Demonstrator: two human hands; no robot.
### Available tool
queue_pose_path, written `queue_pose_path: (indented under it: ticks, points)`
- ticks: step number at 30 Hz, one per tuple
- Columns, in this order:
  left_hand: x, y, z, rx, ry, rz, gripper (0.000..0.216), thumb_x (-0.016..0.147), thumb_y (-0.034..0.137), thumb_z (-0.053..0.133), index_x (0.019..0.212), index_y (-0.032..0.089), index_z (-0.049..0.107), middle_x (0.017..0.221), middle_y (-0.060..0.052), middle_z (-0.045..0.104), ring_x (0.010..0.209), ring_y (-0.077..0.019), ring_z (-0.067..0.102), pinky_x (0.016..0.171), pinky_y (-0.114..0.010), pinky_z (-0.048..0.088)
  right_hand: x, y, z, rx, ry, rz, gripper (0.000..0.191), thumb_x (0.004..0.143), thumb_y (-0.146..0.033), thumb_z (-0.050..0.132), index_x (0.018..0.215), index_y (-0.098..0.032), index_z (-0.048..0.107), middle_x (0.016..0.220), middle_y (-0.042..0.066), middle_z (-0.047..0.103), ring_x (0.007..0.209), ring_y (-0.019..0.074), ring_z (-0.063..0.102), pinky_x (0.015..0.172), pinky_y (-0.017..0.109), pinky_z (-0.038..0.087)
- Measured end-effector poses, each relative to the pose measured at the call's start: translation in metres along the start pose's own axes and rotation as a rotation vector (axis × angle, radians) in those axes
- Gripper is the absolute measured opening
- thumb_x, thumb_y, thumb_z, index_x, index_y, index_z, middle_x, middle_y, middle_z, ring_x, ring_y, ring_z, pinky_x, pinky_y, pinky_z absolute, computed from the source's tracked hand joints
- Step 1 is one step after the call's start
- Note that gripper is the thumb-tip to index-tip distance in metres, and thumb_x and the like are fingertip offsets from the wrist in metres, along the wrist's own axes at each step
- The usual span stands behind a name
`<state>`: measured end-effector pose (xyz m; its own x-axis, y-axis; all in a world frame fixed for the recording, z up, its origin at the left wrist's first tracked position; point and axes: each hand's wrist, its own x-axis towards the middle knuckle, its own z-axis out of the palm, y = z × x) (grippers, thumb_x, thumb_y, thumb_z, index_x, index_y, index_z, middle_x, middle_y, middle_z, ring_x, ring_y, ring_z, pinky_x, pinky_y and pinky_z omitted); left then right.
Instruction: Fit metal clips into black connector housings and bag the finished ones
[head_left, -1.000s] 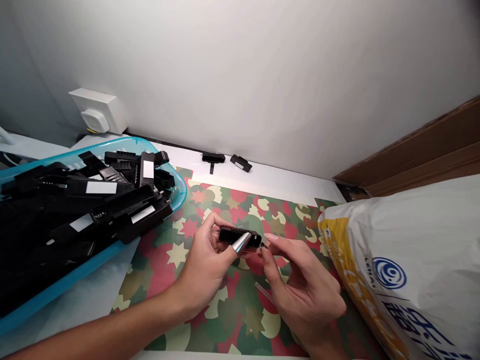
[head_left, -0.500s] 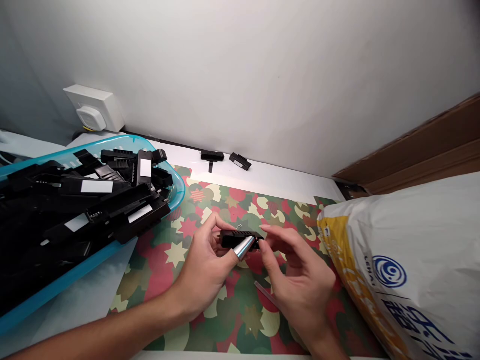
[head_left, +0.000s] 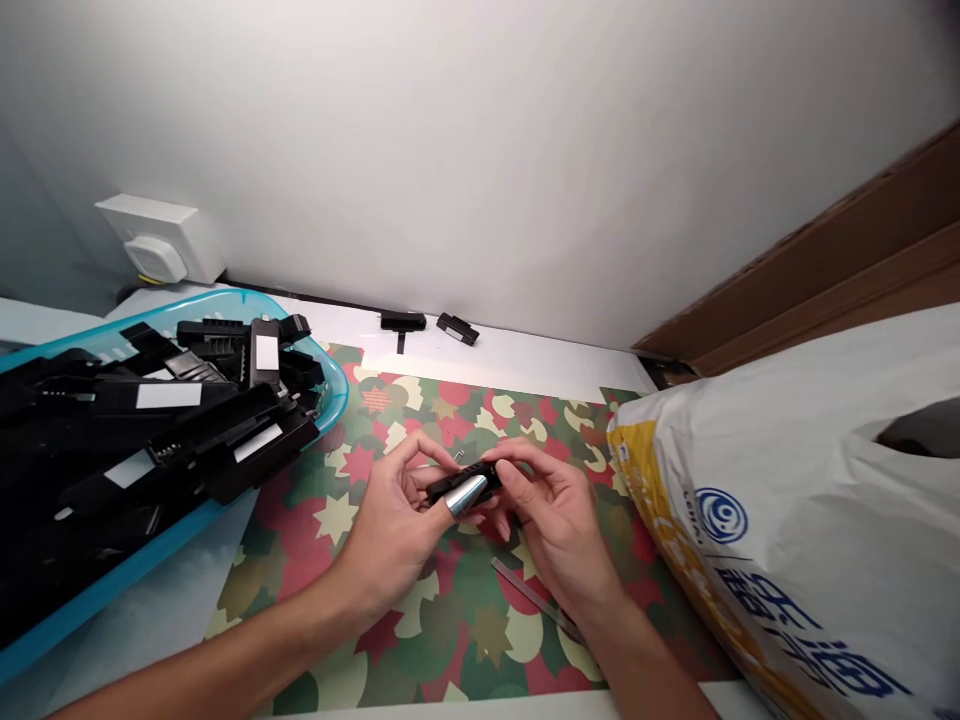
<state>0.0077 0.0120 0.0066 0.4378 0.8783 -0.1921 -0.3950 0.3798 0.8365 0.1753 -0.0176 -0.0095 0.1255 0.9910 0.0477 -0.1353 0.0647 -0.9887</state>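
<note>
My left hand [head_left: 397, 520] pinches a small black plastic part [head_left: 466, 478] between thumb and fingers; a silver metal cap [head_left: 466, 496] covers the thumb tip. My right hand [head_left: 555, 515] has closed its fingers on the part's right end. A tiny metal bit sticks up from the part's top. Both hands hover just above a mat [head_left: 360, 560] printed with red, green and cream stars.
A blue tray [head_left: 112, 590] piled with long black plastic parts sits at the left. A large white printed bag [head_left: 795, 500] fills the right. Two small black parts [head_left: 427, 325] lie by the wall. A thin metal strip [head_left: 525, 590] rests on the mat under my right hand. A white wall socket [head_left: 157, 240] is behind the tray.
My right hand has moved in from beside the black part and closed its fingers over its right end. The camera view has shifted slightly, so everything sits a little further left.
</note>
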Motion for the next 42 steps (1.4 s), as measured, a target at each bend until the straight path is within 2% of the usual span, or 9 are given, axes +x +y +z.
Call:
queue_pose_path:
  ticks: [4,7,12,15,18,24,29,36,42]
  points:
    - [0.0000,0.0037,-0.0011,-0.034,-0.004,-0.036,0.048,0.073,0.037,0.098,0.094,0.022,0.056,0.080,-0.002,0.081,0.072,-0.0230,0.081,0.071,-0.034,0.066,0.0014,-0.0012,-0.0023,-0.135,-0.022,-0.186,0.027,0.093,-0.048,0.082,0.108,-0.026,0.086,0.107,0.006,0.065,0.072,0.0132,0.063,0.057,0.024,0.057]
    - [0.0013,0.0045,-0.0037,-0.029,-0.037,-0.053,0.045,0.077,0.036,0.096,0.101,0.022,0.060,0.086,-0.002,0.081,0.071,-0.0213,0.080,0.070,-0.032,0.066,0.0013,-0.0015,-0.0044,-0.181,-0.050,-0.235,0.028,0.091,-0.047,0.085,0.114,-0.031,0.086,0.112,0.006,0.064,0.084,0.0160,0.065,0.068,0.027,0.060]
    - [0.0032,0.0054,-0.0049,0.024,-0.179,-0.088,0.038,0.084,0.040,0.089,0.105,0.018,0.067,0.085,-0.005,0.078,0.073,-0.0201,0.077,0.067,-0.028,0.064,0.0008,-0.0018,-0.0087,-0.222,-0.072,-0.260,0.026,0.093,-0.049,0.082,0.112,-0.033,0.087,0.111,0.008,0.066,0.091,0.0198,0.065,0.069,0.029,0.058]
    - [0.0014,0.0060,-0.0050,0.087,-0.205,-0.089,0.035,0.090,0.047,0.082,0.105,0.017,0.071,0.082,-0.004,0.073,0.065,-0.0160,0.071,0.055,-0.023,0.058,-0.0001,-0.0026,-0.0088,-0.224,-0.115,-0.257,0.025,0.094,-0.048,0.080,0.115,-0.035,0.087,0.108,0.007,0.066,0.092,0.0206,0.066,0.075,0.032,0.059]
    - [-0.0011,0.0055,-0.0055,0.144,-0.202,-0.086,0.036,0.092,0.051,0.077,0.104,0.018,0.071,0.079,-0.002,0.068,0.058,-0.0128,0.062,0.044,-0.020,0.050,-0.0011,-0.0030,-0.0070,-0.204,-0.142,-0.249,0.024,0.094,-0.046,0.082,0.116,-0.037,0.086,0.107,0.006,0.066,0.087,0.0186,0.064,0.073,0.032,0.059]
    - [-0.0016,0.0032,-0.0050,0.202,-0.216,-0.061,0.030,0.096,0.048,0.071,0.093,0.019,0.065,0.069,0.003,0.060,0.048,-0.0061,0.043,0.043,-0.018,0.033,-0.0019,-0.0039,-0.0056,-0.170,-0.160,-0.235,0.024,0.093,-0.045,0.083,0.115,-0.037,0.087,0.103,0.006,0.063,0.079,0.0163,0.061,0.062,0.027,0.058]
    - [-0.0002,0.0032,-0.0042,0.210,-0.184,-0.027,0.024,0.085,0.031,0.074,0.081,0.021,0.052,0.066,0.005,0.056,0.055,-0.0077,0.040,0.050,-0.020,0.031,-0.0025,-0.0039,-0.0063,-0.190,-0.203,-0.253,0.027,0.094,-0.046,0.082,0.119,-0.037,0.085,0.104,0.007,0.064,0.091,0.0185,0.062,0.065,0.025,0.056]
    - [0.0013,0.0010,-0.0088,0.236,-0.122,0.011,0.023,0.060,0.011,0.066,0.072,0.021,0.049,0.065,0.007,0.046,0.066,-0.0102,0.037,0.056,-0.021,0.028,-0.0065,-0.0022,-0.0033,-0.145,-0.232,-0.245,0.028,0.094,-0.043,0.082,0.122,-0.042,0.083,0.107,0.005,0.064,0.082,0.0154,0.059,0.070,0.028,0.057]
    - [0.0011,-0.0005,-0.0095,0.201,-0.079,-0.005,0.026,0.054,0.008,0.062,0.070,0.021,0.048,0.064,0.007,0.049,0.065,-0.0098,0.040,0.056,-0.020,0.029,-0.0061,-0.0092,-0.0051,-0.170,-0.248,-0.181,0.031,0.092,-0.046,0.084,0.122,-0.037,0.084,0.105,0.004,0.062,0.077,0.0136,0.056,0.064,0.025,0.053]
